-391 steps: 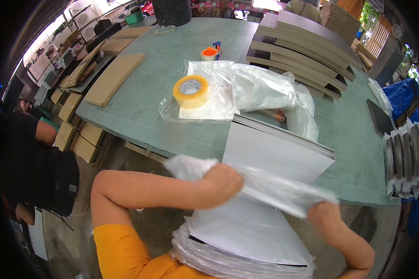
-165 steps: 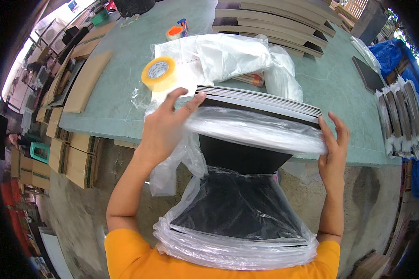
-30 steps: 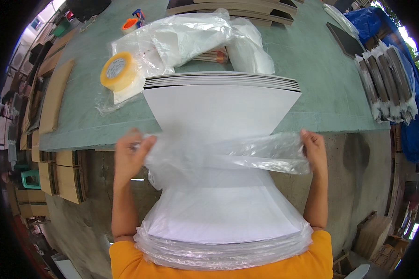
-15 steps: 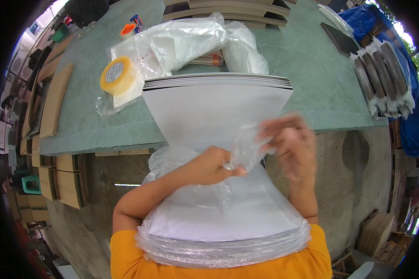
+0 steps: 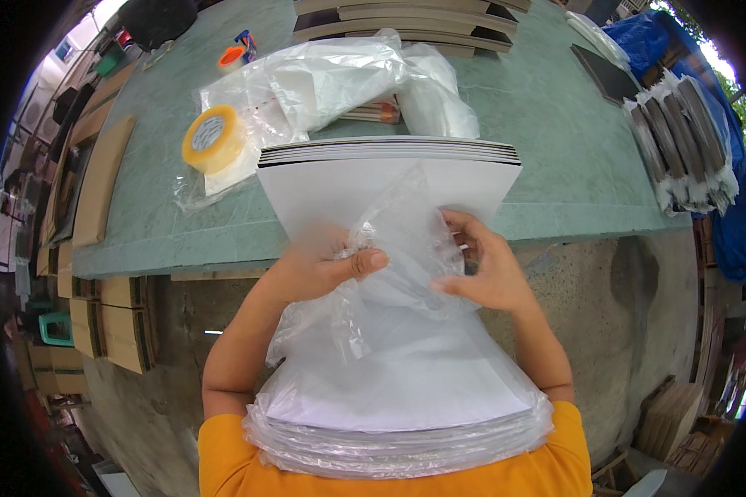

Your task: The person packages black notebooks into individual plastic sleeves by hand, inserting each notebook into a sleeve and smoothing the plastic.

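Observation:
A loose clear plastic bag (image 5: 402, 240) is bunched up between my two hands, in front of a stack of white panels (image 5: 373, 178). My left hand (image 5: 327, 265) grips its left side, thumb on top and the other fingers partly hidden by plastic and blur. On the other side, my right hand (image 5: 485, 269) has curled fingers at the bag's edge, its thumb spaced from the forefinger. Below both hands, against my body, lies a pile of white panels wrapped in clear plastic (image 5: 398, 398).
On the green table (image 5: 555, 166) sit a roll of clear tape (image 5: 213, 139), an orange tape roll (image 5: 232, 58), crumpled plastic sheeting (image 5: 340, 74) and stacked dark-edged boards (image 5: 406, 25). Wrapped dark panels (image 5: 675, 141) stand at the right. Cardboard bundles (image 5: 124, 335) are on the left floor.
My right hand has moved left and down to the plastic bag. My left hand has shifted left and up, and the bag is spread wider and higher across the white panels.

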`<state>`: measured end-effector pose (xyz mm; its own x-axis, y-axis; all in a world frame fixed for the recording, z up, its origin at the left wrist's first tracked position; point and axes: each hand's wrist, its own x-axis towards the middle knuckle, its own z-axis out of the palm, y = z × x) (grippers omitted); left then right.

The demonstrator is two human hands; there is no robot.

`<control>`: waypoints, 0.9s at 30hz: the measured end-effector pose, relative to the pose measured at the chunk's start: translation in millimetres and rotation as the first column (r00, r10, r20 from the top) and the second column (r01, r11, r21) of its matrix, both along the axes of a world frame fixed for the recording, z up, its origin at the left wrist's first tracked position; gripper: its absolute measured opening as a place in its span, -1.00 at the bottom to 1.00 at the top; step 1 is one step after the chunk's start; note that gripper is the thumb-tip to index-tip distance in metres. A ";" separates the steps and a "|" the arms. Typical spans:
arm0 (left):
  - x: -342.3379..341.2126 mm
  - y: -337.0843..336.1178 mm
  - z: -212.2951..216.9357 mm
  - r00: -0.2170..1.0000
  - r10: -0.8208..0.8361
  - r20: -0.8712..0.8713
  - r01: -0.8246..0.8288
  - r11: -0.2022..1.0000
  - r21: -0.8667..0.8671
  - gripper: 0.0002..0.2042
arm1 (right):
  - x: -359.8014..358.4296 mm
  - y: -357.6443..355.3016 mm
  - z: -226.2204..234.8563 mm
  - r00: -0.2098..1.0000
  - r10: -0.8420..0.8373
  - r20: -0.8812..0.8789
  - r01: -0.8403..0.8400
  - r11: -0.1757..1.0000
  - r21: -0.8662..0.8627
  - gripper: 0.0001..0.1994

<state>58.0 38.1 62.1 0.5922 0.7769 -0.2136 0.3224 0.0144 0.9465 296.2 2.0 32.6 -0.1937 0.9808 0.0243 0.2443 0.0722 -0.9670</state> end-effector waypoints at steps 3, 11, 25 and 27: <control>-4.3 -2.4 1.9 0.999 0.009 0.052 -0.007 1.000 -0.029 -0.61 | -0.8 8.9 -5.7 0.996 -0.063 0.067 0.069 0.994 -0.085 -0.70; -35.4 4.2 9.4 0.939 0.342 0.039 -0.311 0.795 0.521 -0.84 | 26.7 6.4 0.3 0.931 0.009 -0.366 -0.142 0.930 -0.338 -0.85; -31.8 -13.6 21.7 0.622 0.529 0.577 -0.770 0.548 0.328 -0.85 | 31.0 2.2 -1.2 0.937 0.080 -0.340 -0.198 0.923 -0.330 -0.85; -30.3 -21.4 24.1 0.605 0.554 0.571 -0.770 0.590 0.243 -0.90 | 24.4 2.4 -0.8 0.931 0.025 -0.364 -0.171 0.912 -0.374 -0.85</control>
